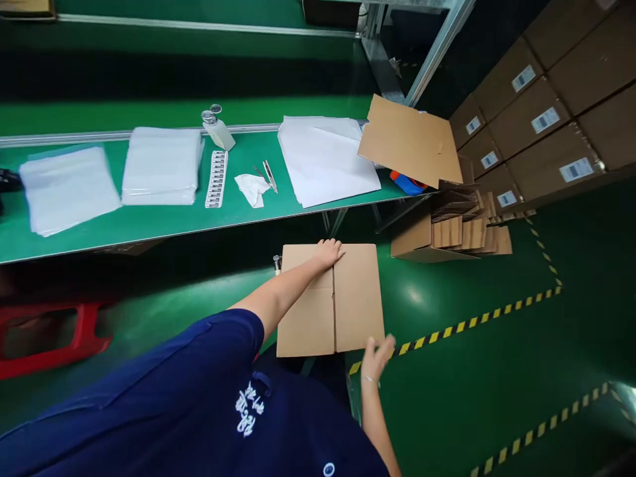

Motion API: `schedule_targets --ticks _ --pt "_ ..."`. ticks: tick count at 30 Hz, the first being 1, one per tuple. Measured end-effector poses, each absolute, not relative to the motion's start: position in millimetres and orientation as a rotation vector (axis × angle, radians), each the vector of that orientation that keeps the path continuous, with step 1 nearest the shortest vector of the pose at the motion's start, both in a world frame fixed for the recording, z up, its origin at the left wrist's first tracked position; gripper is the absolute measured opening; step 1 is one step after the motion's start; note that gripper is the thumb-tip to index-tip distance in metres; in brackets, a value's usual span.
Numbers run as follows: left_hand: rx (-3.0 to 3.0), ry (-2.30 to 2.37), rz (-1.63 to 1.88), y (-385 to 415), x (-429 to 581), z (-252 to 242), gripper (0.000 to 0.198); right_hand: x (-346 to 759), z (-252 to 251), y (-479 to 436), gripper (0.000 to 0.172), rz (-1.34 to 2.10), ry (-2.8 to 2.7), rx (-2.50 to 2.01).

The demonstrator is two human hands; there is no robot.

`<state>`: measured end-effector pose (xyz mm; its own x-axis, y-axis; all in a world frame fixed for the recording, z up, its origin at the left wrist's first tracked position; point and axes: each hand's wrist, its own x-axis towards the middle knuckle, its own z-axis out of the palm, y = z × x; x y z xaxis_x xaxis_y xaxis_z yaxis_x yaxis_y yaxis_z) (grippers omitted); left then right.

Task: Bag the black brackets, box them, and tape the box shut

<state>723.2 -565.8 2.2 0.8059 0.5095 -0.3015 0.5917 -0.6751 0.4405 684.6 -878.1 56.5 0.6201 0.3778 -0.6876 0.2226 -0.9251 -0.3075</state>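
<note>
A brown cardboard box (pixel 358 298) stands in front of me with its two top flaps folded inward, meeting along a seam. My left hand (pixel 328 253) lies on top near the far edge, across the seam, fingers flat on the cardboard. Just off the box's near right corner is my right hand (pixel 376 358), fingers apart and holding nothing. Whether it touches the box's side I cannot tell. A small metallic object (pixel 277 264) shows at the far left edge of the box, mostly hidden.
Beyond runs a green workbench (pixel 258 218) bearing plastic bags (pixel 161 165), white sheets (pixel 325 162), a label strip (pixel 216 179), tweezers (pixel 270 176), a pump bottle (pixel 218 130) and a cardboard sheet (pixel 410 142). Right are folded cartons (pixel 460 233) and stacked boxes (pixel 541 132); left, a red stool (pixel 82 338).
</note>
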Motion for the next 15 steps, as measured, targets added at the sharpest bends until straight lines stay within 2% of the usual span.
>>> schedule_targets --ticks 3,7,11,15 --pt "2.475 0.858 -0.185 -565 723 3 0.035 688 49 -900 0.079 1.240 -0.348 -2.572" --pt "2.477 0.928 -0.151 -564 723 5 0.031 699 22 -887 0.082 1.196 -0.228 -2.497" --pt "2.424 1.088 -0.151 -555 690 8 0.032 744 16 -872 0.087 1.124 -0.210 -2.481" --pt "2.272 1.385 -0.170 -560 607 9 0.034 822 16 -822 0.078 1.093 -0.404 -2.497"
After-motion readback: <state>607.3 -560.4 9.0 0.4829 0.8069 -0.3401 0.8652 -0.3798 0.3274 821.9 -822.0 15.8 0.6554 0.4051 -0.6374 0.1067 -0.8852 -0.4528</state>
